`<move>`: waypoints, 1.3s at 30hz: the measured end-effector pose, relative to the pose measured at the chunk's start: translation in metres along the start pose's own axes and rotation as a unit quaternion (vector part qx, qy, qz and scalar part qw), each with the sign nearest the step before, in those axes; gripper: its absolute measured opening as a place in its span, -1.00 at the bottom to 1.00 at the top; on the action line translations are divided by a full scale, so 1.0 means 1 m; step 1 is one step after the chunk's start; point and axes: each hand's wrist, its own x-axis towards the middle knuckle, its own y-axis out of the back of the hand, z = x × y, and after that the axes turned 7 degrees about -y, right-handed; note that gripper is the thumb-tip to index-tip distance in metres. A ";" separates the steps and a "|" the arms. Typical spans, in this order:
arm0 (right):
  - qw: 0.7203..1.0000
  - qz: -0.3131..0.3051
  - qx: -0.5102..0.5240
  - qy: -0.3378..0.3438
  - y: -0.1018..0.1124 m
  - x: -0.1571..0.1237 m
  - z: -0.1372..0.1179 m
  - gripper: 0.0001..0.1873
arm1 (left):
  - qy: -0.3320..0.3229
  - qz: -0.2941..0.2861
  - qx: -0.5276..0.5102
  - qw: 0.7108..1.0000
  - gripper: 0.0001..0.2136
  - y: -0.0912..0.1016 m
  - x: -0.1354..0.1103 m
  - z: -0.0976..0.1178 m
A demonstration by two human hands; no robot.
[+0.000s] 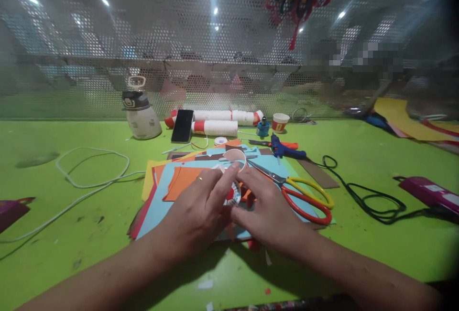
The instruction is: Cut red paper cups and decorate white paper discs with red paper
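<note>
Both my hands meet over a stack of coloured paper sheets [168, 191] on the green table [71, 234]. My left hand [201, 210], with a ring on one finger, pinches a small paper cup [234, 194] printed in red and white. My right hand [265, 210] grips the same cup from the other side, fingers curled against it. The cup's open rim [233, 155] points away from me. An orange sheet [182, 177] lies just left of the cup.
Red and yellow scissors [304, 196] lie right of my hands. A blue glue gun [283, 148] and its black cord [369, 201] sit beyond. Stacked paper cups [215, 122], a phone [182, 125], a white jug-like device [141, 115], a white cable [89, 177] and perforated metal screen [179, 38] stand behind.
</note>
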 end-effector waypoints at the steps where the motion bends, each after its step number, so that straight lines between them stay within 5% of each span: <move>1: 1.000 0.003 -0.004 0.005 -0.001 0.000 0.000 -0.65 | -0.004 -0.001 0.003 1.000 -0.22 -0.001 0.001 0.001; 6: 0.998 0.017 -0.004 0.058 -0.003 -0.003 0.005 -0.64 | 0.013 -0.003 -0.026 1.000 -0.28 0.002 0.001 0.007; 10: 0.988 0.039 -0.052 0.142 0.004 -0.005 0.014 -0.50 | 0.147 -0.028 -0.233 0.961 -0.31 0.011 0.000 0.010; 12: 0.977 0.039 -0.086 0.191 0.008 -0.005 0.020 -0.42 | 0.242 -0.039 -0.409 0.879 -0.34 0.015 0.001 0.008; 16: 0.946 0.030 -0.136 0.293 0.011 -0.002 0.028 -0.40 | 0.352 -0.022 -0.666 0.658 -0.61 0.018 0.005 0.002; 18: 0.938 0.026 -0.140 0.316 0.010 -0.002 0.029 -0.40 | 0.361 -0.020 -0.710 0.604 -0.66 0.017 0.006 -0.001; 24: 0.937 0.025 -0.105 0.333 0.008 -0.006 0.026 -0.29 | 0.362 -0.009 -0.718 0.594 -0.59 0.013 0.000 -0.004; 32: 0.991 0.018 -0.020 0.134 0.009 -0.012 0.016 -0.38 | 0.396 0.030 -0.704 0.589 -0.44 0.006 -0.003 -0.006; 39: 0.981 0.066 -0.042 0.177 -0.004 -0.014 0.019 -0.42 | 0.403 0.022 -0.696 0.594 -0.52 0.008 0.000 0.000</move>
